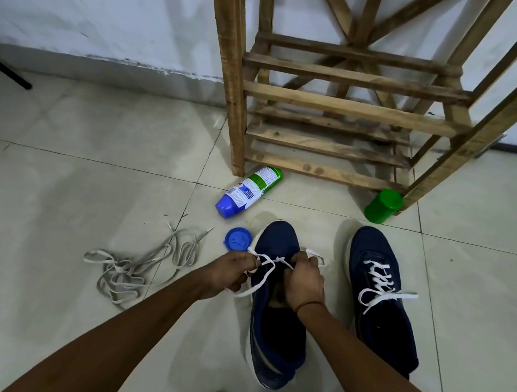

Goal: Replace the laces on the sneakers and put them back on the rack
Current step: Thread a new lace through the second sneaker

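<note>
Left hand (230,273) and right hand (305,280) each pinch the white lace (278,260), seemingly at the front eyelets of the sneaker (277,344), its toe toward the rack (349,107).

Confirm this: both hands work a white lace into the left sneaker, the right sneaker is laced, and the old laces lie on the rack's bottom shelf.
Wrong on one point: the head view shows the old laces on the floor left of the sneakers, not on the rack. Otherwise right: left hand and right hand hold the white lace at the left sneaker; the right sneaker is laced.
</note>
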